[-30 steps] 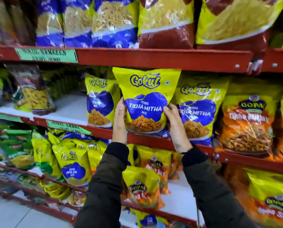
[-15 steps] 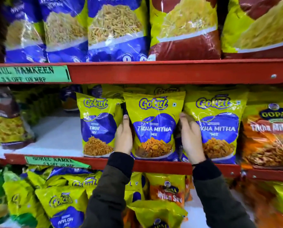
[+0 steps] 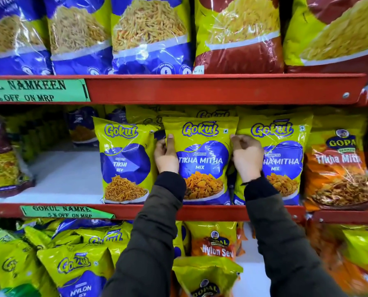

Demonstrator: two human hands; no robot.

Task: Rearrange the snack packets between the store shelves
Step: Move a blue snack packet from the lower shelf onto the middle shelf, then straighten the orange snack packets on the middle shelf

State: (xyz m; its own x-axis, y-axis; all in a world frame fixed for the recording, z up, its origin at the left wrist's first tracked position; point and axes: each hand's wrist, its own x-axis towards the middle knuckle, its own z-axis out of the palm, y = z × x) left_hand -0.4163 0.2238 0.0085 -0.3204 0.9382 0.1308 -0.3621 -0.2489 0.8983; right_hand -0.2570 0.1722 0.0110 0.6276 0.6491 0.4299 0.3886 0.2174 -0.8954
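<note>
Middle shelf [image 3: 200, 211] front row looks nearly set, though bare white board far left suggests more packets to move. Tikha Mitha Mix packet [image 3: 202, 159] stands upright between the Tikhi Sev packet [image 3: 125, 161] and its twin [image 3: 283, 159], glossy yellow and blue. Left hand [image 3: 166, 156] and right hand [image 3: 246, 157] pinch its side edges, fingers curled.

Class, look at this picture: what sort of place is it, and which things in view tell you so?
Most likely a grocery shop's snack aisle: red shelves stacked with packets, a green discount label, and rows of matching Gokul packets.
</note>
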